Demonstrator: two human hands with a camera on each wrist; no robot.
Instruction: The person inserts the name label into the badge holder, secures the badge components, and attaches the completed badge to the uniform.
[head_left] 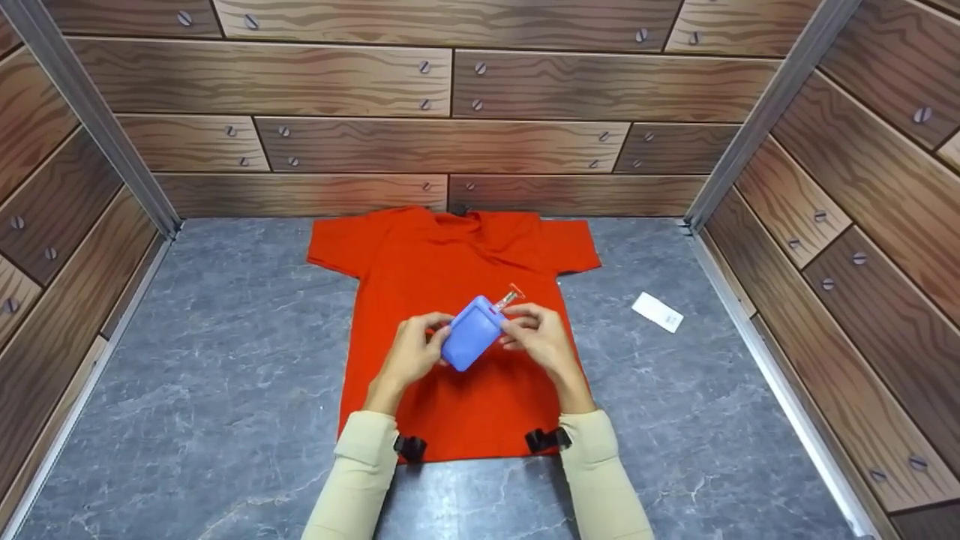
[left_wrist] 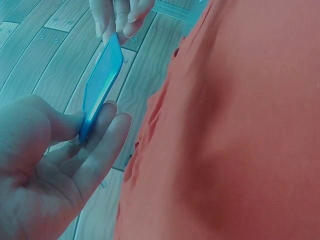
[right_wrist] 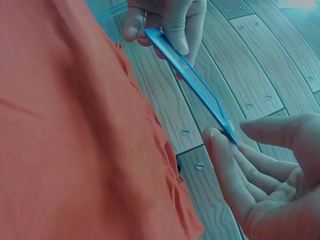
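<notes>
A blue badge holder [head_left: 471, 334] with a small clip [head_left: 510, 297] at its upper end is held tilted above a red T-shirt [head_left: 465, 420]. My left hand [head_left: 415, 349] pinches its lower left edge, thumb on one face and fingers behind, as the left wrist view shows. My right hand [head_left: 541, 337] is at the opposite, clip end. In the right wrist view its fingertips [right_wrist: 215, 136] touch the corner, while the thumb stands slightly apart from it. The shirt lies spread flat, collar at the far side, with some wrinkles near the neck.
A white card [head_left: 657, 312] with small print lies on the grey marbled surface [head_left: 247, 360], right of the shirt. Wood-patterned panels [head_left: 360, 142] wall the back and both sides. Metal rails [head_left: 787, 405] run along the side edges.
</notes>
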